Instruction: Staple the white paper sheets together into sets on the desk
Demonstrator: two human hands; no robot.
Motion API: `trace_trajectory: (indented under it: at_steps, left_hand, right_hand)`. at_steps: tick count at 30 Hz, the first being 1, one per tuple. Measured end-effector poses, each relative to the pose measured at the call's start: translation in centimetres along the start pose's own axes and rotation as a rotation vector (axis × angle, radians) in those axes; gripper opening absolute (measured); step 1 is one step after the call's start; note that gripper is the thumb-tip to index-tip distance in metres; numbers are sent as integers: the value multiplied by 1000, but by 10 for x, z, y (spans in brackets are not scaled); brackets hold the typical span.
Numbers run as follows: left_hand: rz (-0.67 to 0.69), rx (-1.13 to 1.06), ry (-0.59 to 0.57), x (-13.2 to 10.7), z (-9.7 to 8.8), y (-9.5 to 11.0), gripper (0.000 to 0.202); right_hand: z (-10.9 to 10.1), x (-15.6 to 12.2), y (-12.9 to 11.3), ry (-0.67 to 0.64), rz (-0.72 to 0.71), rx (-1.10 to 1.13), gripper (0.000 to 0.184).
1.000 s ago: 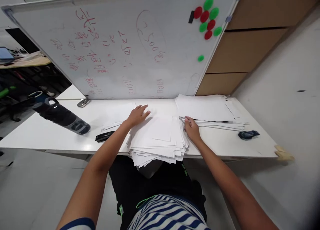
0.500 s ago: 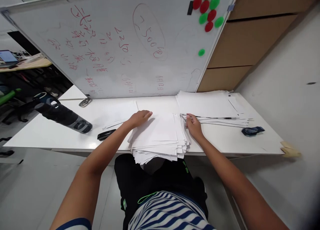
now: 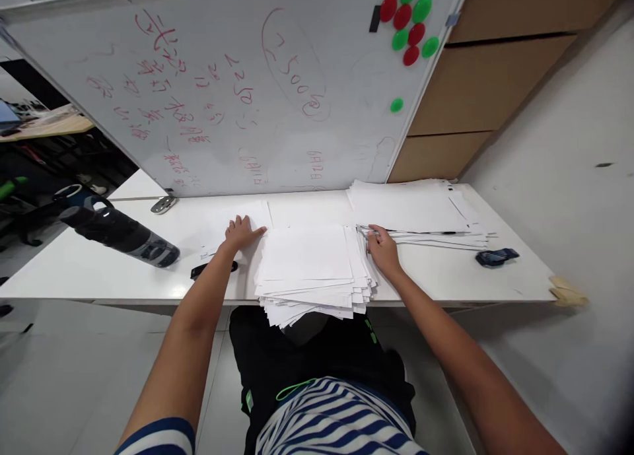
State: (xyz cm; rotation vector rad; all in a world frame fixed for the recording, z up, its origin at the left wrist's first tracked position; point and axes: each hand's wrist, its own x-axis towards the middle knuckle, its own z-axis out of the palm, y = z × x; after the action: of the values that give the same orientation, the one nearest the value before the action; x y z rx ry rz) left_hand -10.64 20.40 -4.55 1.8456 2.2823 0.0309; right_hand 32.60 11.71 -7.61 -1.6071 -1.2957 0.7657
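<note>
A thick, uneven stack of white paper lies before me, its near edge overhanging the table. My left hand rests to its left with fingers spread, on a thinner set of white sheets. At the stack's right edge, my right hand has its fingers bent together around the edges of some sheets; how many it grips is hidden. Just beyond it lies a wide pile of white paper. A black stapler-like object is partly covered by my left forearm.
A dark bottle lies tilted in view at the left, near a computer mouse. A whiteboard with magnets stands along the back, beside cardboard boxes. A small dark blue packet sits at the right.
My left hand has moved left, off the top of the central stack and onto the thinner sheets, its fingers now spread. My right hand stays at the stack's right edge.
</note>
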Motion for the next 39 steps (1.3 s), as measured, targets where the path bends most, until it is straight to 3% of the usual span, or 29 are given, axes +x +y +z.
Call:
trace_trajectory:
  at_steps: [12,19,22,30,39]
  left_hand:
    - [43,-56,127,-3,-8,-16,48]
    - [145,-337,-28,10,-21,-37,71]
    - [121,-458,-67,10,-21,-42,76]
    - [-66,-791,21,1,-19,-46,75]
    - [-35,-933,18,7,-16,-56,86]
  right_hand:
    - [3,0,4,10,-25,42,53]
    - [2,-2,1,13,-35,-1,54]
    - [2,-2,2,15,-35,-2,56]
    - [2,-1,4,13,-35,-4,53]
    - [3,1,7,15,-58,-10,51]
